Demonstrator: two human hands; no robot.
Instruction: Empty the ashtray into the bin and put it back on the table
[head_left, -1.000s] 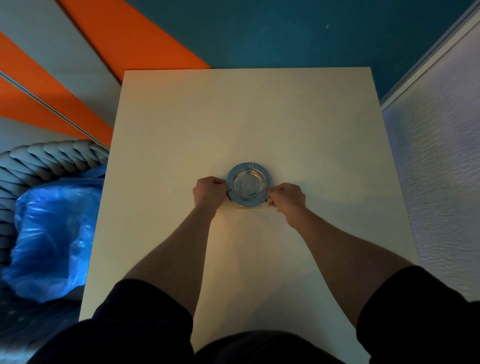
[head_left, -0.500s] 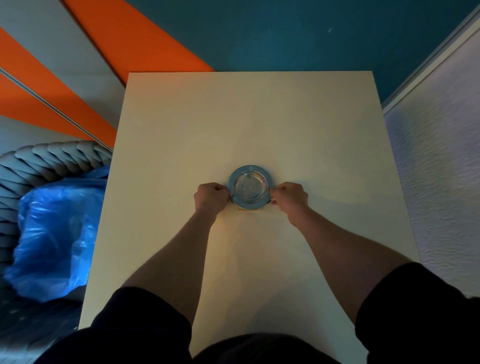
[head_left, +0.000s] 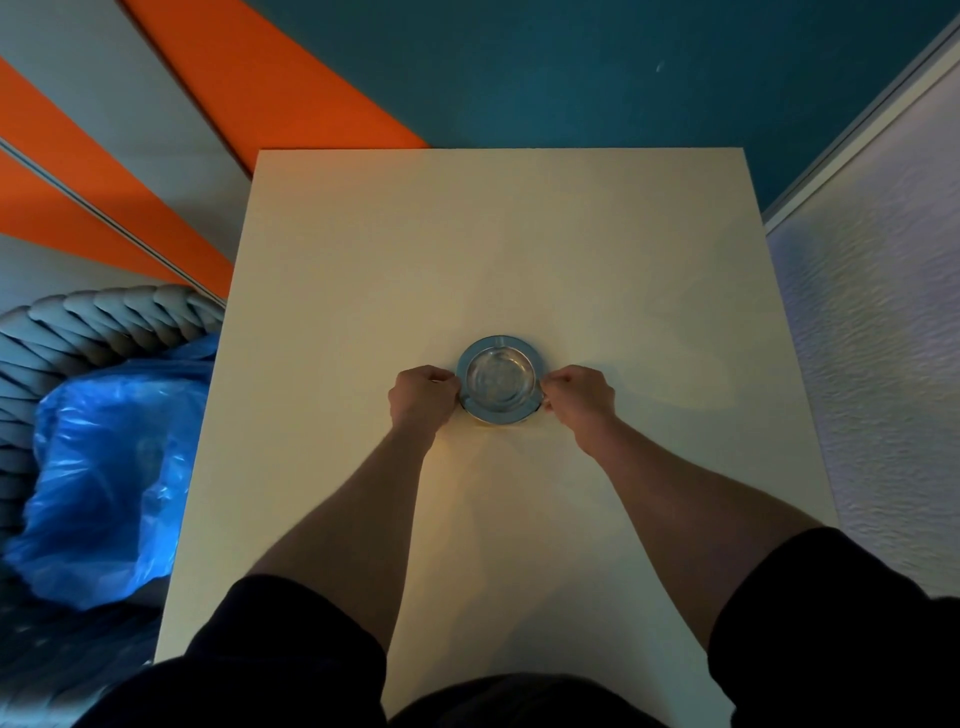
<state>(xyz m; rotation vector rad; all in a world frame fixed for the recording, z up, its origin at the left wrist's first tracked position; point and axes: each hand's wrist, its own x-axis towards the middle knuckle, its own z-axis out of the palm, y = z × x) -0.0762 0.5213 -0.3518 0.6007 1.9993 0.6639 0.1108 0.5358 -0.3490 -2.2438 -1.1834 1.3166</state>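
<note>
A round ashtray (head_left: 500, 378) with a shiny metal rim and a clear glass bowl rests on the cream table (head_left: 498, 234), near its middle. Its bowl looks empty. My left hand (head_left: 423, 395) pinches the rim on the left side and my right hand (head_left: 579, 397) pinches it on the right, fingers curled around the edge. The bin (head_left: 104, 322), a grey woven basket lined with a blue plastic bag (head_left: 109, 457), stands on the floor left of the table.
A white textured wall (head_left: 883, 364) runs close along the table's right edge. Beyond the table's far edge lies a teal floor (head_left: 597, 78) with orange and grey panels (head_left: 260, 78) to the left.
Both hands stay on the ashtray's rim and it remains on the table. Only the view has shifted slightly.
</note>
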